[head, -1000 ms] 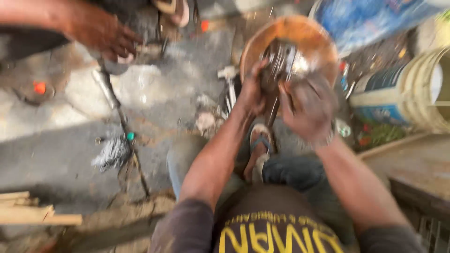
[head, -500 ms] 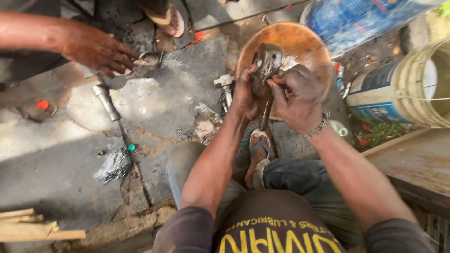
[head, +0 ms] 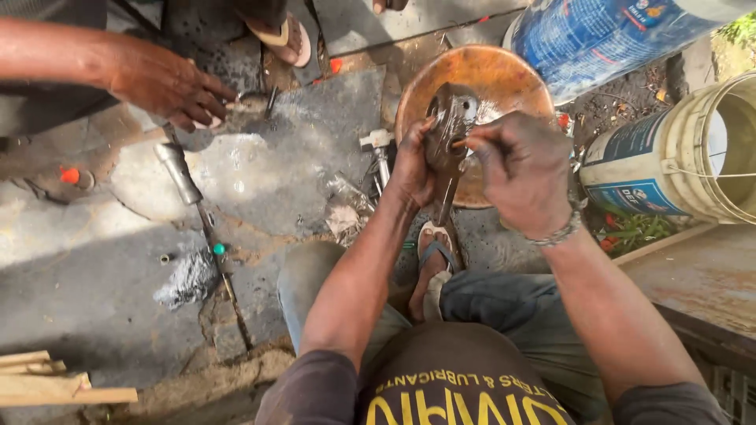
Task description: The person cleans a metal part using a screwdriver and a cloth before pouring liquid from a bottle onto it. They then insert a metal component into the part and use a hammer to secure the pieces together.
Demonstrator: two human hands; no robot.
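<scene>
A round, rust-orange metal basin sits on the stained concrete ground, near a cream plastic bucket to its right. Over the basin, the left hand grasps a greasy grey metal engine part with a ring-shaped end, held upright. The right hand pinches its fingertips against the part's upper end, while another person's hand rests on the ground well apart.
</scene>
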